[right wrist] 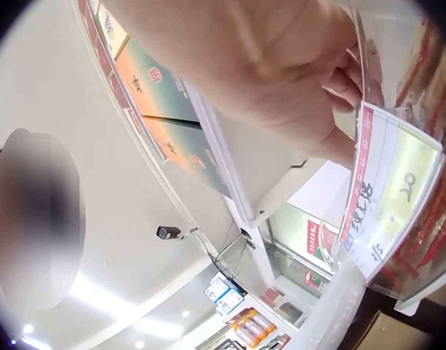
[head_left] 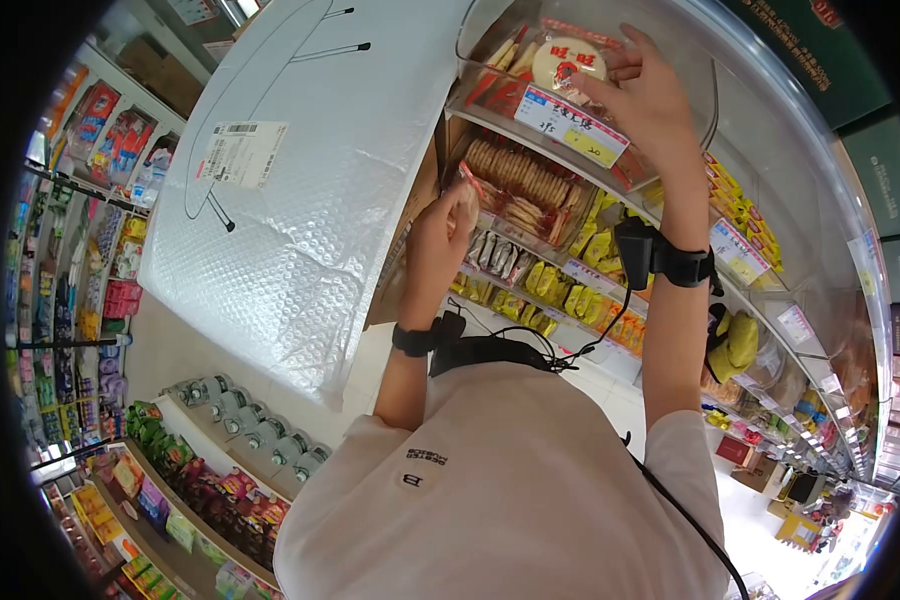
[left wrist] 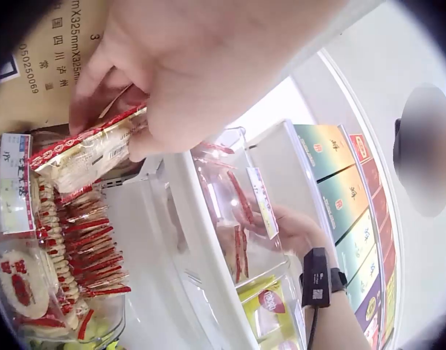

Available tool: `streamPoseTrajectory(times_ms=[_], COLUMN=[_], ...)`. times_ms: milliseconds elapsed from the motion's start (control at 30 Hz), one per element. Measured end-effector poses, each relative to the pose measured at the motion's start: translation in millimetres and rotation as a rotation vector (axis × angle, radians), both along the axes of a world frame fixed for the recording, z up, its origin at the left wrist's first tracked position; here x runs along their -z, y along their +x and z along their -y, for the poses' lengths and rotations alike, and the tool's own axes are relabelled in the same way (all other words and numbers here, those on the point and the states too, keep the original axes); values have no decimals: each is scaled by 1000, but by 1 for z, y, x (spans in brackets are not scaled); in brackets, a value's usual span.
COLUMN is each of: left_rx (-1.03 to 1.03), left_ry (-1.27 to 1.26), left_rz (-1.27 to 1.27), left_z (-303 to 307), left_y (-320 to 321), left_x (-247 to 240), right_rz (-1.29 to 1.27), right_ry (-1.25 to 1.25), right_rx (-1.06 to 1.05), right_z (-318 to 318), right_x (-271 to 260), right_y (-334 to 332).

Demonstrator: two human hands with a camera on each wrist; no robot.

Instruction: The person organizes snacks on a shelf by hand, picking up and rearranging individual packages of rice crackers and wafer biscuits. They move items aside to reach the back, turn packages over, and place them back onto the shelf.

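My left hand [head_left: 445, 230] grips a clear cracker packet with red trim [left wrist: 92, 149], low beside the shelf. Thumb and fingers close round one end of that packet. My right hand [head_left: 650, 105] reaches over the front of the upper clear bin [head_left: 475, 95], fingers spread and thumb overlapping a round white rice cracker packet [head_left: 568, 65]. In the right wrist view, its fingertips are partly hidden behind the bin's front and the price tag [right wrist: 390, 182]. Below, another clear bin holds a row of upright cracker packets [head_left: 525, 175].
A large bubble-wrapped panel [head_left: 280, 200] stands left of the shelf, with a cardboard box [left wrist: 41, 65] beside it. Yellow snack packets [head_left: 560, 290] fill lower bins. Green gift boxes [head_left: 880, 175] line the top right. A cable [head_left: 610, 340] hangs from the right wrist camera.
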State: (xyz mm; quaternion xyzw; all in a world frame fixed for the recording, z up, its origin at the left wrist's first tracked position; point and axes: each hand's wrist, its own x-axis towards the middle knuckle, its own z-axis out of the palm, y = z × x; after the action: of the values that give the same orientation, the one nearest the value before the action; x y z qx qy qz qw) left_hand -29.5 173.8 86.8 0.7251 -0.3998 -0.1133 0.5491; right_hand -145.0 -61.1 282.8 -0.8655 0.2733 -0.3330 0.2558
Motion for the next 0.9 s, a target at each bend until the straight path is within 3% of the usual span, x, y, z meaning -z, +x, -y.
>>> streamPoseTrajectory(times_ms=[67, 167, 233, 267, 333, 400, 500, 533, 567, 667, 800, 900], left_rx=[7, -14, -81, -78, -77, -97, -157, -184, -185, -334, -359, -364], left_ry=[-22, 15, 191, 128, 10, 10, -107, -168, 3, -69, 48, -14], left_rz=[-19, -7, -36, -56, -103, -20, 113, 162, -31, 288, 381, 362], left_z=[8, 18, 22, 28, 42, 52, 67, 70, 72, 85, 92, 106], left_y=[3, 5, 4, 6, 14, 23, 28, 27, 23, 25, 28, 38], left_x=[7, 8, -5, 2, 25, 32, 47, 50, 36, 48, 39, 50], right_rz=[162, 381, 281, 228, 253, 159, -153, -123, -91, -99, -222, -297], right_ry=[173, -98, -369, -507, -602, -205, 309, 327, 342, 257, 47, 97], right_rx=[-5, -59, -20, -6, -333, -566, -325, -251, -177, -19, 122, 126], right_z=[-5, -26, -73, -93, -110, -132, -138, -131, -116, -87, -50, -46], right_x=[1, -2, -19, -24, -7, 20, 80, 105, 130, 156, 208, 215], right_y=[2, -6, -27, -39, -59, -68, -64, -59, -48, -11, 40, 68])
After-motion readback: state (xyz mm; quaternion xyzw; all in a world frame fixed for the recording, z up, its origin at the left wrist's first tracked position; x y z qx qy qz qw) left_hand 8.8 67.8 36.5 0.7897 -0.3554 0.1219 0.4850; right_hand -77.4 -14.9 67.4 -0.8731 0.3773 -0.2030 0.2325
